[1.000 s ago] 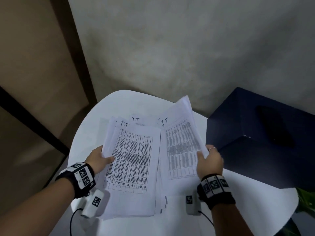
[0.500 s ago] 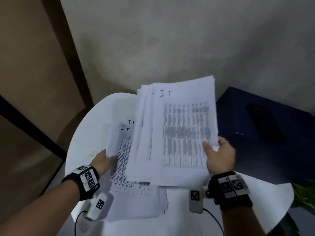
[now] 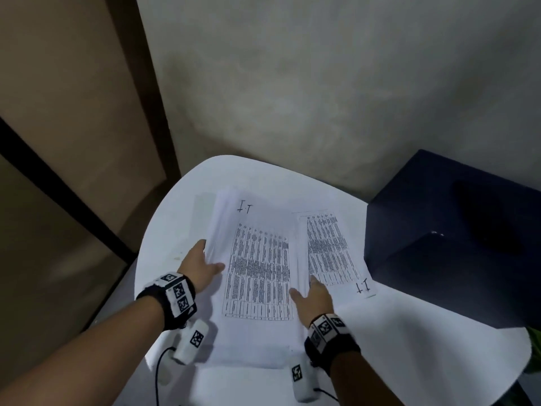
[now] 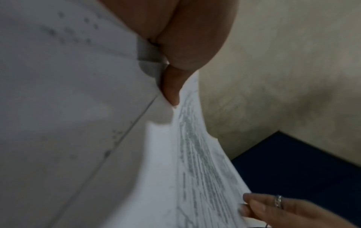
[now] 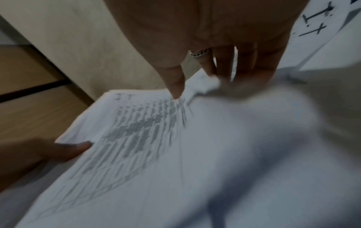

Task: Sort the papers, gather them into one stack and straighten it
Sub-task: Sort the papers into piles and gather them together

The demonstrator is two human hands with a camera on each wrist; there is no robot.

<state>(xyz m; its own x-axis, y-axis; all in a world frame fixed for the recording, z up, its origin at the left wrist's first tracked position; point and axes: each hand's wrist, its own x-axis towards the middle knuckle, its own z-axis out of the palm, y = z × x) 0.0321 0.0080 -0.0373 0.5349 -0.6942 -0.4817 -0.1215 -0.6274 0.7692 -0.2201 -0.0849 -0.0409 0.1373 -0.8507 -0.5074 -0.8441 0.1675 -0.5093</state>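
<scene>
The left hand (image 3: pixel 202 266) pinches the stack of papers (image 3: pixel 257 276) at its left edge. The right hand (image 3: pixel 314 297) pinches its right edge. A loose printed sheet (image 3: pixel 333 250) lies just beside, on the white bench (image 3: pixel 424 332).

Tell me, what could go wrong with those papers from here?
The separate sheet lies upside down beside the main stack, its "I.T" heading at the near end, so it might be merged the wrong way round. The left hand grips only the fanned left edge, so sheets could slip askew. The stack reaches the near edge of the white table and might slide off.
</scene>
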